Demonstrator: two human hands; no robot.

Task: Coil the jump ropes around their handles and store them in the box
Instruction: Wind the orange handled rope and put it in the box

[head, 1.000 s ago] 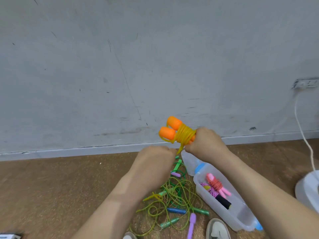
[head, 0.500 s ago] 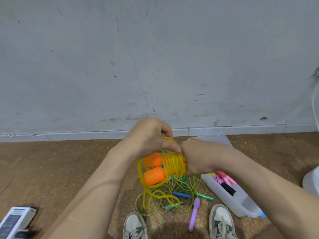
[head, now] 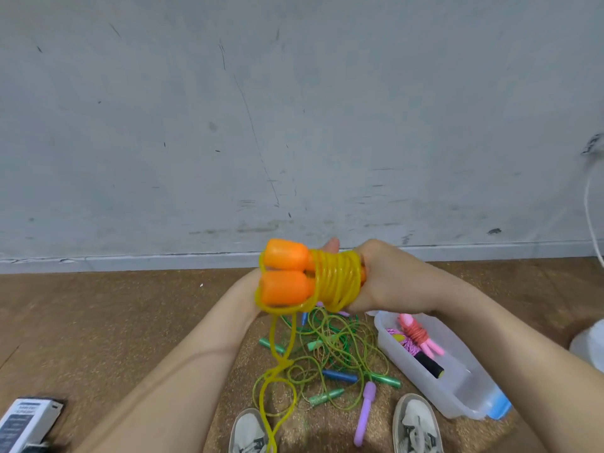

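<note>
- My right hand point(head: 389, 282) grips the near ends of the two orange handles point(head: 284, 273), fingers curled round them, held up in front of the grey wall point(head: 228, 125).
- The yellow jump rope point(head: 336, 279) is coiled in many turns around both handles, right against that hand.
- Its loose tail point(head: 277, 371) hangs from the handle caps down to the brown floor point(head: 98, 322).
- My left hand point(head: 248, 295) sits behind the handle caps, mostly hidden; I cannot tell whether it holds anything.
- A fingertip shows above the coil, possibly the left hand's.
- The clear plastic box point(head: 457, 397) stands on the floor below my right forearm, holding a red-wrapped pink rope point(head: 416, 333) and a black-handled rope point(head: 428, 364).
- A tangle of green ropes point(head: 327, 354) lies beside the box, with a purple handle point(head: 364, 413) near my shoes point(head: 416, 423).
</note>
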